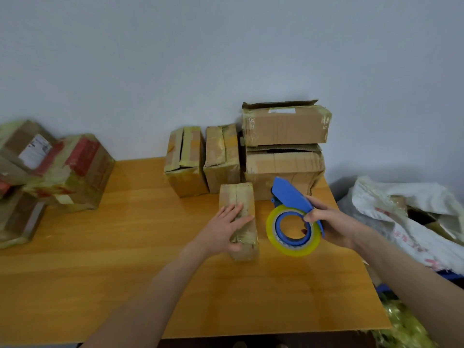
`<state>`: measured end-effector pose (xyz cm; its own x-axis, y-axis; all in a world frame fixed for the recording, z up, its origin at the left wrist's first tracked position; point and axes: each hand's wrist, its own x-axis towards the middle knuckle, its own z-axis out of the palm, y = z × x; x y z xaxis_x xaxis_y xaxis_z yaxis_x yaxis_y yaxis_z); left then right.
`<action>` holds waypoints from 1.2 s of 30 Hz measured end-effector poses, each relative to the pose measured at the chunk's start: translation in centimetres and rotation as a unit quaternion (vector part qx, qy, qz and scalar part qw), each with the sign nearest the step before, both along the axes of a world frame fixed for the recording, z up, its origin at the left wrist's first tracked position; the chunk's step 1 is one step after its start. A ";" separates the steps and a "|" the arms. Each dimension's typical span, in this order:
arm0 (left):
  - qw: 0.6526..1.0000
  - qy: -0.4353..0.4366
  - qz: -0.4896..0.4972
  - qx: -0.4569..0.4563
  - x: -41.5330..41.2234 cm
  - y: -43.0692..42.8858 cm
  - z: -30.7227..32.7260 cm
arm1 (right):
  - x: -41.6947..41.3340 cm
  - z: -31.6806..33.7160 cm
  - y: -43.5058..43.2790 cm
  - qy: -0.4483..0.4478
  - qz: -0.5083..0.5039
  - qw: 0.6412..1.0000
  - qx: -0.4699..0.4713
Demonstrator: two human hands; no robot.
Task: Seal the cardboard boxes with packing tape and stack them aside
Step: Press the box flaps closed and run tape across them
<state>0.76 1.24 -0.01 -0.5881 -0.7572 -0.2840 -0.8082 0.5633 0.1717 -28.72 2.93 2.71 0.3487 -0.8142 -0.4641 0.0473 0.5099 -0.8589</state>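
A small taped cardboard box (238,197) lies on the wooden table (125,247) in front of me. My left hand (227,227) lies on its top with the fingers spread flat across the tape and the thumb against its near left side. Just right of the box, my right hand (331,222) grips a blue tape dispenser (291,197) carrying a yellowish roll of packing tape (288,247), held a little above the table.
Two small boxes (185,162) (222,156) stand behind the held box; the left one has a gaping top. Two larger boxes (286,126) are stacked at the back right. A pile of taped boxes (57,172) fills the left. A white sack (406,212) lies beyond the table's right edge.
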 end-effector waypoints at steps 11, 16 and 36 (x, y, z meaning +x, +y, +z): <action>0.695 0.485 0.444 0.292 -2.2 0.0 7.0 | 1.6 4.0 0.4 0.159 0.112 0.974 -0.117; 0.702 0.471 0.449 0.290 -1.8 1.2 7.1 | 3.4 5.2 1.1 0.213 0.154 0.951 -0.160; 0.730 0.403 0.528 0.159 5.5 4.5 4.7 | 1.6 5.1 2.5 0.427 0.260 0.818 -0.285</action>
